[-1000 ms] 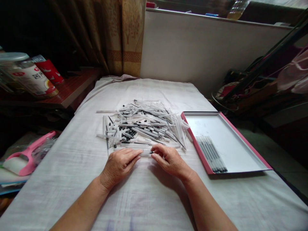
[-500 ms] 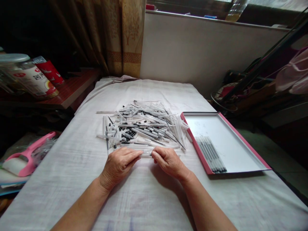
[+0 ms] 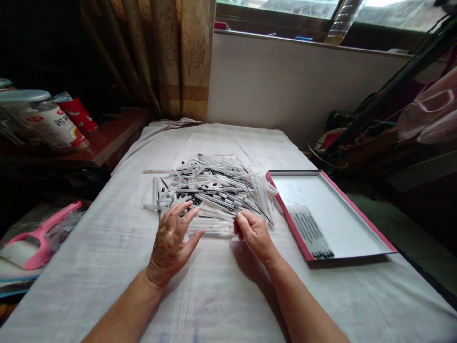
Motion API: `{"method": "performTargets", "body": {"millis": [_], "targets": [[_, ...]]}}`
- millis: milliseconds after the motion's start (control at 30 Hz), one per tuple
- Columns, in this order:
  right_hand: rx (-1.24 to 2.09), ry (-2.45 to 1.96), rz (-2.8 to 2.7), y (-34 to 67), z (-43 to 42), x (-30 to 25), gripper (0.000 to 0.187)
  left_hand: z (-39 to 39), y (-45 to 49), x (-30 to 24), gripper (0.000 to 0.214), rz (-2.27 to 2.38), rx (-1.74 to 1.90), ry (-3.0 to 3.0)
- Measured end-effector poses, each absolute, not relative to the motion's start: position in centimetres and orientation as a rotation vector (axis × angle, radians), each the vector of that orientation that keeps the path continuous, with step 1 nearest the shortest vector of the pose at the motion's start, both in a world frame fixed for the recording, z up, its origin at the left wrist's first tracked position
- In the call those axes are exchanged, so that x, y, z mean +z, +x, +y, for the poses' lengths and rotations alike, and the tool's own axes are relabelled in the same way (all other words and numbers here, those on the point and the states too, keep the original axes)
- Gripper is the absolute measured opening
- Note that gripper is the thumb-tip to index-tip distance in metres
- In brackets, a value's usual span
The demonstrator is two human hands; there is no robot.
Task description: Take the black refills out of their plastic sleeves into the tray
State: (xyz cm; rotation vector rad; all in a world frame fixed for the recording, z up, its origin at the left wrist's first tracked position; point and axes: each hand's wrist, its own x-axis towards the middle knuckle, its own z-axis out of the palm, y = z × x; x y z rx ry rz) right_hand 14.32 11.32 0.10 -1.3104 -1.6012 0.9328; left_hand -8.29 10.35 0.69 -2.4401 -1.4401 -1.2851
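Indoors, cloth-covered table (image 3: 107,267) by curtain (image 3: 178,57); left hand (image 3: 171,243) splayed, right hand (image 3: 254,234) curled, grip unclear.

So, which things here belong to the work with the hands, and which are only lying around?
In use: left hand, right hand, pile of pen parts, pink-rimmed tray, row of pens in it.
Lying about: labelled jar, red can, pink-handled tool, curtain.

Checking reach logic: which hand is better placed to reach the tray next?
Probably right: the right hand lies closer to the tray; the left hand is spread on the pile, farther left.
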Motion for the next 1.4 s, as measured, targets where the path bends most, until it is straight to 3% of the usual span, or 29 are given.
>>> {"method": "performTargets", "body": {"millis": [133,333,500,800,1400], "targets": [[0.951,-1.272,-1.487,14.0,11.2,-0.3,0.047,10.4,-7.9,0.2,0.026,-1.802,-1.617,-2.453],[0.872,-1.215,-1.817,12.4,10.2,-0.3,0.035,10.6,-6.9,-0.2,0.045,-2.556,-2.428,-2.300],[0.690,-1.225,-2.073,12.4,10.3,-0.5,0.031,10.7,-6.6,0.3,0.049,-2.601,-3.001,-1.936],[0.165,-1.659,-2.257,12.7,13.6,1.4,0.025,10.3,-6.5,0.0,0.045,-2.764,-2.366,-2.474],[0.228,-1.864,-2.375,11.5,14.5,1.4,0.021,10.3,-6.6,-0.5,0.047,-2.585,-2.055,-2.742]]}}
